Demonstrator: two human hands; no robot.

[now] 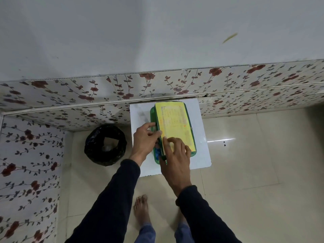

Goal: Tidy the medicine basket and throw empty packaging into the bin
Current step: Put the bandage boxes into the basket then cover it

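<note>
A green plastic basket [152, 113] stands on a small white table [201, 130]. A yellow printed paper [175, 123] lies flat over almost the whole basket and hides most of its contents. Something blue [158, 152] shows at the basket's near left corner. My left hand [144, 140] pinches the paper's left edge by the basket rim. My right hand [175, 155] rests on the paper's near end with fingers spread and pressing down. A bin lined with a black bag [105, 145] stands on the floor left of the table, with pale scraps inside.
The table stands against a wall with floral panels [87, 95]; another floral panel [29, 172] closes off the left. Beige floor tiles [254, 163] stretch to the right. My bare feet [142, 209] are on the floor below the table's near edge.
</note>
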